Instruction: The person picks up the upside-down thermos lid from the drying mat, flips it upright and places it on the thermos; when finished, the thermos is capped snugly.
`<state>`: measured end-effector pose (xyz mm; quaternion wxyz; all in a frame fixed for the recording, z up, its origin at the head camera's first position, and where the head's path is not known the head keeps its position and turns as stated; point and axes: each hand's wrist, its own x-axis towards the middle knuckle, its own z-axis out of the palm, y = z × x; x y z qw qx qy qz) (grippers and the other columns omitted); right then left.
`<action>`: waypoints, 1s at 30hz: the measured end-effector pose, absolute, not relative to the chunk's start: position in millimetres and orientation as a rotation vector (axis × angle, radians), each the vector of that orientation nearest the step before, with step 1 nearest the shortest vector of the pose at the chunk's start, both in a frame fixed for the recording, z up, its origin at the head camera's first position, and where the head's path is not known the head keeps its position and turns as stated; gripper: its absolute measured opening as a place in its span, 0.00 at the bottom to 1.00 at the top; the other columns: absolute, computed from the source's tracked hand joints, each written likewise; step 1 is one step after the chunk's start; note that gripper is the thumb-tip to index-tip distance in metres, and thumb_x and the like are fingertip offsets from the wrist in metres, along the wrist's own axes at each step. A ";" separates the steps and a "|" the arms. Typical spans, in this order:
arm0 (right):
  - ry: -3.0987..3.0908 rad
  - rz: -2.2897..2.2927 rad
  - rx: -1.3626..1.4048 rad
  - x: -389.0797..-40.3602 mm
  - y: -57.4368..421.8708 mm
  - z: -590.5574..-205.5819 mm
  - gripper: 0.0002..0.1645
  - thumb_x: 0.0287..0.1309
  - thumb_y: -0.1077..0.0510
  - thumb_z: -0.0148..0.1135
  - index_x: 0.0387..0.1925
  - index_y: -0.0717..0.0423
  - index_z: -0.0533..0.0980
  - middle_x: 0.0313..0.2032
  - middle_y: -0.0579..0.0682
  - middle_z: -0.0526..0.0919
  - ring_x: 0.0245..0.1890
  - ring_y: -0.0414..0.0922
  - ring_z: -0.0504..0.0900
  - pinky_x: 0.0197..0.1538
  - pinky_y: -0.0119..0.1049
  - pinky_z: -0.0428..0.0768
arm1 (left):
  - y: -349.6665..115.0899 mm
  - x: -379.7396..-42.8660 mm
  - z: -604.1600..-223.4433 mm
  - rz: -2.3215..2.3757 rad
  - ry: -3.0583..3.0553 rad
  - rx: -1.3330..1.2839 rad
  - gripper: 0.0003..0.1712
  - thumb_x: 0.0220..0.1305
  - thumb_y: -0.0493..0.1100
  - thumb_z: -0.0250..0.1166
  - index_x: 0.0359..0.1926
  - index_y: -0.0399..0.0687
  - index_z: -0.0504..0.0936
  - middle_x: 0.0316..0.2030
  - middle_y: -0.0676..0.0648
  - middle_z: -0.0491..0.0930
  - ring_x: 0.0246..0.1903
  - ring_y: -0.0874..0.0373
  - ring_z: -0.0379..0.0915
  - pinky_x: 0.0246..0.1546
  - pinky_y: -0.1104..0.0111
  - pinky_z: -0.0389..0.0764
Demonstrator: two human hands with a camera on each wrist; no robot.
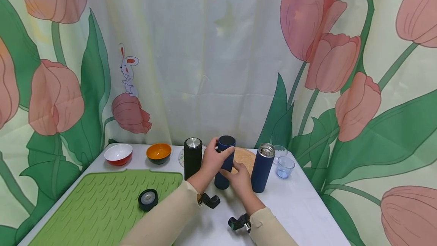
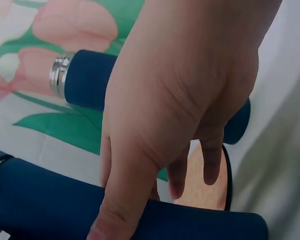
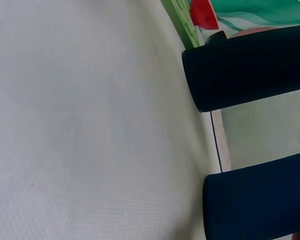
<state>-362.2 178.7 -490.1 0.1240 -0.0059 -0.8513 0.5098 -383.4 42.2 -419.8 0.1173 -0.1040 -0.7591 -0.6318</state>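
Observation:
A dark blue thermos with a dark lid stands upright between my hands. My left hand holds it around the lid and neck, while lower down my right hand grips its body. In the left wrist view, the right hand has its thumb over the blue thermos. Right of the hands stands a second blue thermos, lidless, its steel mouth showing. A black thermos with a silver-topped lid is at the left, partly behind my left forearm. Whether the held thermos touches the table is unclear.
A green ridged mat covers the table's left side, with a loose black lid on it. Behind it sit a red-and-white bowl and an orange bowl. A round wooden board and a clear glass are at right.

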 end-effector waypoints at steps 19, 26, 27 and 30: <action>-2.502 1.484 0.000 -359.1 178.1 -487.4 0.37 0.59 0.37 0.77 0.69 0.38 0.80 0.56 0.54 0.83 0.61 0.58 0.80 0.62 0.57 0.79 | 49.6 -379.7 -408.4 -1.918 -2.238 -0.188 0.50 0.59 0.68 0.75 0.68 0.48 0.61 0.66 0.35 0.70 0.59 0.41 0.78 0.62 0.43 0.79; -2.504 1.486 0.014 -359.8 180.7 -487.9 0.38 0.59 0.38 0.77 0.69 0.41 0.80 0.55 0.56 0.83 0.60 0.59 0.81 0.60 0.57 0.80 | 51.4 -381.5 -400.4 -1.873 -2.258 -0.202 0.41 0.63 0.65 0.72 0.65 0.49 0.66 0.65 0.37 0.74 0.58 0.42 0.78 0.61 0.46 0.79; -2.506 1.495 0.007 -360.1 180.7 -487.9 0.39 0.60 0.38 0.77 0.70 0.42 0.79 0.55 0.56 0.83 0.60 0.60 0.80 0.60 0.57 0.79 | 49.7 -382.5 -400.2 -1.883 -2.255 -0.221 0.37 0.65 0.63 0.70 0.65 0.50 0.69 0.64 0.38 0.76 0.58 0.43 0.78 0.62 0.46 0.79; -2.516 1.501 -0.010 -362.0 180.9 -488.0 0.41 0.60 0.37 0.76 0.71 0.44 0.78 0.56 0.56 0.83 0.61 0.60 0.80 0.62 0.58 0.79 | 44.5 -385.4 -399.6 -1.962 -2.235 -0.284 0.28 0.69 0.58 0.64 0.65 0.53 0.76 0.64 0.42 0.78 0.59 0.43 0.79 0.63 0.43 0.79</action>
